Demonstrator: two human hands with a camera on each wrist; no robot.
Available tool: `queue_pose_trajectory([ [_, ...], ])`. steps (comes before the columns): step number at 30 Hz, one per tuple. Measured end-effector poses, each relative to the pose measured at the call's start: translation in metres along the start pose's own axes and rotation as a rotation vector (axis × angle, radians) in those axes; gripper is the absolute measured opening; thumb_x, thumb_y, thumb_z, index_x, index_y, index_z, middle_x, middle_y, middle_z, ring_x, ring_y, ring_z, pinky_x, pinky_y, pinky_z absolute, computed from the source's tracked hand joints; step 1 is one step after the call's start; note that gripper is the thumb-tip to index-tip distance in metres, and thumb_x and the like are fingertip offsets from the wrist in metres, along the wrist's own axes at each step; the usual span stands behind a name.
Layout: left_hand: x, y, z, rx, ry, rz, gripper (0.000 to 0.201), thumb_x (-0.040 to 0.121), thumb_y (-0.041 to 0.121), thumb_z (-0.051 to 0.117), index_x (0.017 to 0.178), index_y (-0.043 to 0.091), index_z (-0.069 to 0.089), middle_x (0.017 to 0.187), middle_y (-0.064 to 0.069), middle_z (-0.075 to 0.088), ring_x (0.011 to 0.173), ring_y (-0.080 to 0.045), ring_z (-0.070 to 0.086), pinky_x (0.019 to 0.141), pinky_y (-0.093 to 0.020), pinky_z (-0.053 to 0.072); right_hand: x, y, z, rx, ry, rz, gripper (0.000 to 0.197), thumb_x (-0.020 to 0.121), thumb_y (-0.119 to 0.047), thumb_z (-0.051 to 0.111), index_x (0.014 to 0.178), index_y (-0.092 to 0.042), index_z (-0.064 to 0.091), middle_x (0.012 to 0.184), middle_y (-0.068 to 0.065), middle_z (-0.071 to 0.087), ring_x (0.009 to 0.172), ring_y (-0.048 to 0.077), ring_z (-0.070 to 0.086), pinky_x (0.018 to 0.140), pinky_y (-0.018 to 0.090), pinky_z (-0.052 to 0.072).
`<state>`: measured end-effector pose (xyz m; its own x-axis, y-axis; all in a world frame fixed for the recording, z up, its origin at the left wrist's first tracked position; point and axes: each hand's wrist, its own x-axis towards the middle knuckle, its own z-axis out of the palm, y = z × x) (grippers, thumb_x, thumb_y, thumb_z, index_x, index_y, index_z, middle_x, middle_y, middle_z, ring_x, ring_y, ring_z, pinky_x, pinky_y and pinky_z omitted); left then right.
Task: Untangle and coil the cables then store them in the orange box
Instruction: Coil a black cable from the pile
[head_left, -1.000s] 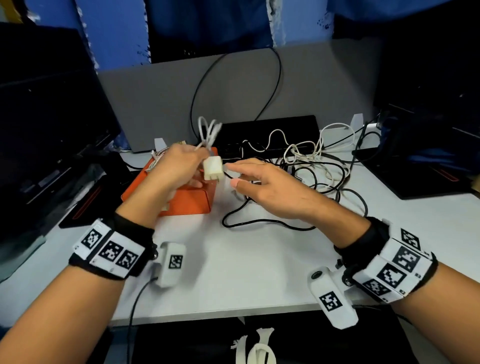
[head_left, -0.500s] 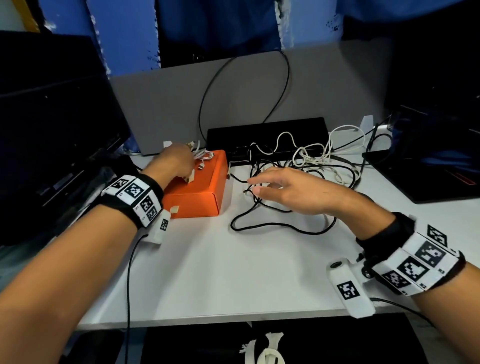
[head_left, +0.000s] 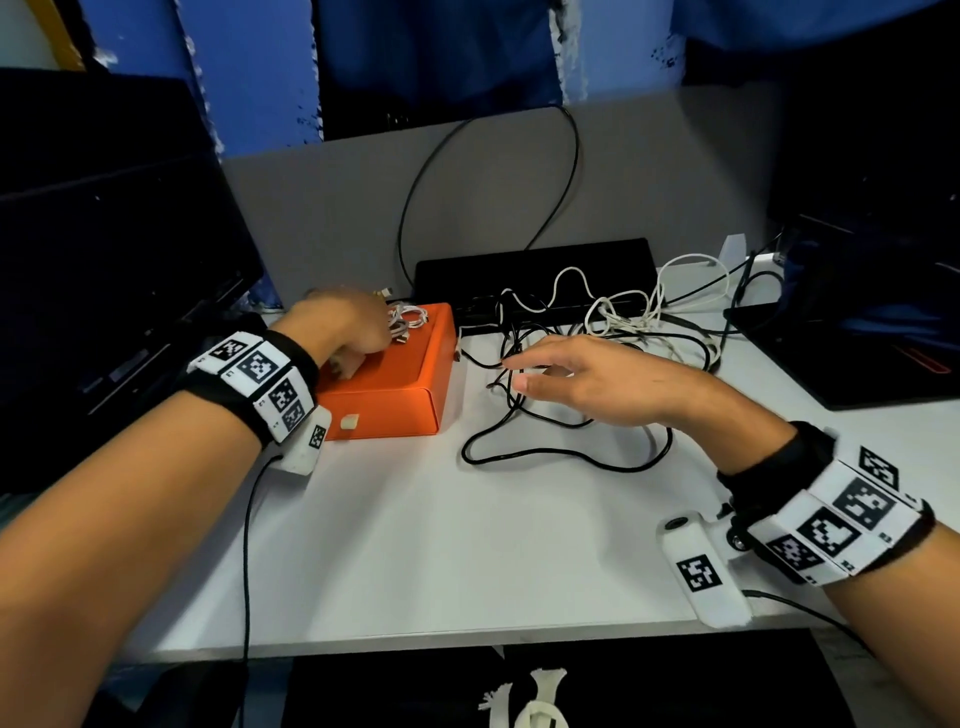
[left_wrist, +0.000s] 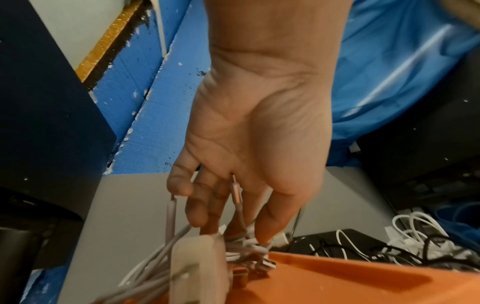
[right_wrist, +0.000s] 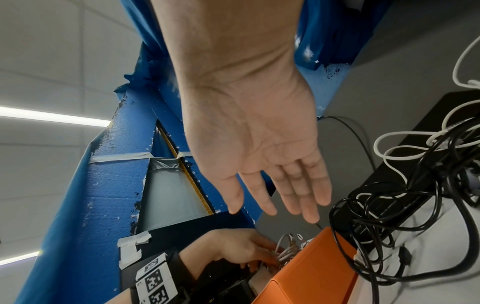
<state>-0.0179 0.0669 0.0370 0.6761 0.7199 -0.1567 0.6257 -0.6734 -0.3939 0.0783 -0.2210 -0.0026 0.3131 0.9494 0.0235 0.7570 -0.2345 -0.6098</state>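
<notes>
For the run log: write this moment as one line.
left hand: holds white charger bundle at orange box | right hand: open above black cable tangle | white cables: untouched

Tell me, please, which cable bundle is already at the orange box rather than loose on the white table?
The coiled white cable bundle under the left hand; the black and white tangle lies beside the orange box.

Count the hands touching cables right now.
1. The left hand grips the white cable bundle at the orange box; the right hand hovers above the black cables, contact unclear.
</notes>
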Motion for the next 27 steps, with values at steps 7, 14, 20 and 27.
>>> queue_pose_trajectory([
  [7, 0.004, -0.013, -0.008, -0.126, 0.163, -0.005, 0.050, 0.088, 0.051, 0.059, 0.131, 0.027, 0.063, 0.123, -0.003, 0.068, 0.107, -0.028, 0.064, 0.093, -0.047, 0.054, 0.004, 0.024, -0.011, -0.183, -0.028, 0.081, 0.039, 0.102, -0.059, 0.048, 0.127, -0.037, 0.068, 0.137, -0.014, 0.060, 0.121, 0.011, 0.058, 0.107, 0.038, 0.046],
  [14, 0.002, -0.014, -0.015, -0.097, 0.312, 0.034, 0.050, 0.096, 0.052, 0.056, 0.140, 0.028, 0.057, 0.148, -0.011, 0.050, 0.137, -0.036, 0.043, 0.110, -0.053, 0.033, 0.011, 0.052, -0.025, -0.369, -0.028, 0.194, 0.047, 0.100, -0.056, 0.054, 0.137, -0.029, 0.059, 0.141, -0.006, 0.057, 0.127, 0.019, 0.054, 0.109, 0.040, 0.044],
  [20, -0.015, 0.011, -0.020, -0.165, 0.542, 0.154, 0.045, 0.098, 0.044, 0.056, 0.138, 0.023, 0.058, 0.143, -0.018, 0.050, 0.134, -0.037, 0.043, 0.111, -0.052, 0.030, 0.008, 0.055, -0.026, -0.357, -0.083, 0.243, 0.063, 0.098, -0.053, 0.060, 0.154, -0.031, 0.043, 0.154, -0.004, 0.049, 0.138, 0.021, 0.048, 0.115, 0.040, 0.040],
  [27, -0.035, 0.110, -0.019, -0.367, 0.218, 0.777, 0.027, 0.097, 0.034, 0.065, 0.119, 0.020, 0.072, 0.114, 0.006, 0.073, 0.100, -0.012, 0.065, 0.090, -0.028, 0.049, 0.012, 0.059, -0.022, -0.340, -0.181, 0.218, 0.014, 0.096, -0.036, 0.068, 0.108, -0.029, 0.071, 0.088, -0.006, 0.076, 0.090, 0.015, 0.069, 0.087, 0.032, 0.053],
])
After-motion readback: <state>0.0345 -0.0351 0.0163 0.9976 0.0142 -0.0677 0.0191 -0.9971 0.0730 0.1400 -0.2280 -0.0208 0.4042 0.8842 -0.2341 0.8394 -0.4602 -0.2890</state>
